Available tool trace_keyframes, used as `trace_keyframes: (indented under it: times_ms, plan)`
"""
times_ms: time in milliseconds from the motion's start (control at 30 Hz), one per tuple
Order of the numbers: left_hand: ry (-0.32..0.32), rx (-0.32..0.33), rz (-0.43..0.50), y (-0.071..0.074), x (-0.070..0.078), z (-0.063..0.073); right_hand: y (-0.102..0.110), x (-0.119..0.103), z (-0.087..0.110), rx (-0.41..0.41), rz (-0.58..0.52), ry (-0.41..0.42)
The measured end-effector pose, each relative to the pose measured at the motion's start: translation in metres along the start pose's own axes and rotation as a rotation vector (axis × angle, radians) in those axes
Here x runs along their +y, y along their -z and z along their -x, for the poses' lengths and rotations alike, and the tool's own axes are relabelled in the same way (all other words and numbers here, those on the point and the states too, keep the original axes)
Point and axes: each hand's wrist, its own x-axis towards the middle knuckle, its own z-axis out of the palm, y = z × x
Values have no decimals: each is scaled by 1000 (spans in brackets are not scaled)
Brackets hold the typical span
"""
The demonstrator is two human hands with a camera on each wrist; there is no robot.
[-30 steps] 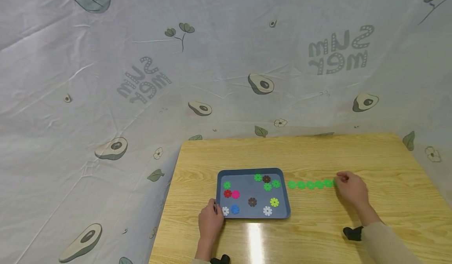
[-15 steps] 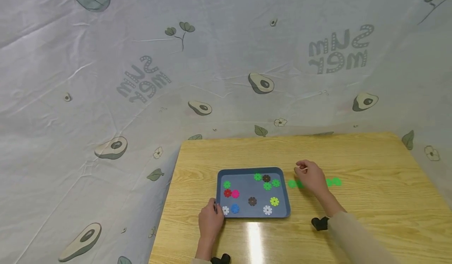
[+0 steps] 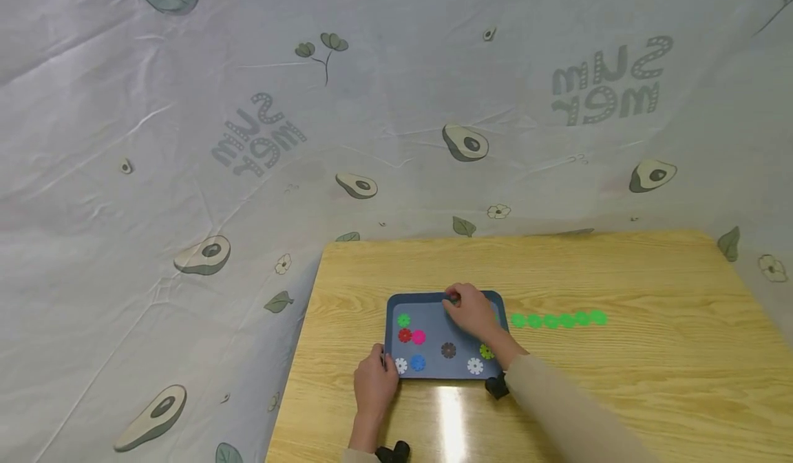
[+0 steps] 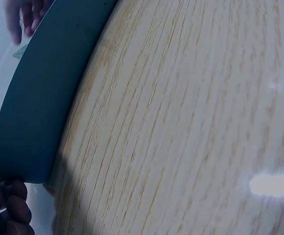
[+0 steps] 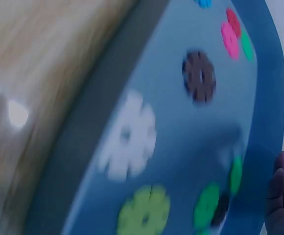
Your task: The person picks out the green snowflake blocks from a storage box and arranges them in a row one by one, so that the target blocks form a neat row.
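Observation:
A blue-grey tray [image 3: 427, 315] lies on the table, holding notched plastic discs in several colours. My left hand [image 3: 375, 382] grips its near left corner; in the left wrist view the curled fingers [image 4: 17, 208] sit at the end of the tray wall [image 4: 39, 107]. Over the tray's back right part is my right hand [image 3: 476, 314], fingers bent and nothing seen in them. It hides some discs there from the head view. The right wrist view shows green discs [image 5: 207, 201] below that hand, beside a dark brown one. A row of green discs [image 3: 551, 321] stretches right of the tray.
Elsewhere in the tray lie a pink disc [image 3: 418, 337], a red disc [image 3: 405, 336], a blue disc [image 3: 418, 362], a brown disc [image 3: 448, 350] and a white disc [image 3: 475, 366]. A printed cloth [image 3: 409, 105] hangs behind the wooden table [image 3: 650, 380].
My right hand has left the right end of the green row and moved left, across the row, to above the tray. The left hand keeps its grip on the corner.

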Motion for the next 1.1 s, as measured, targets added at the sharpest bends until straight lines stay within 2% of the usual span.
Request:
trace_keyframes:
  times_ms: [200, 367, 600, 767, 1100]
  plan:
    - [-6, 10, 3, 1, 2, 0, -40, -11, -8, -50, 20, 18]
    - [-6, 15, 4, 2, 4, 1, -62, -19, -11, -109, 51, 13]
    - [17, -6, -4, 1, 3, -1, -76, -32, -10, -147, 93, 21]
    - [20, -19, -11, -2, 2, -1, -86, -30, -7, -153, 138, 4]
    - [1, 5, -18, -2, -2, -2, -98, -31, -11, -169, 216, -47]
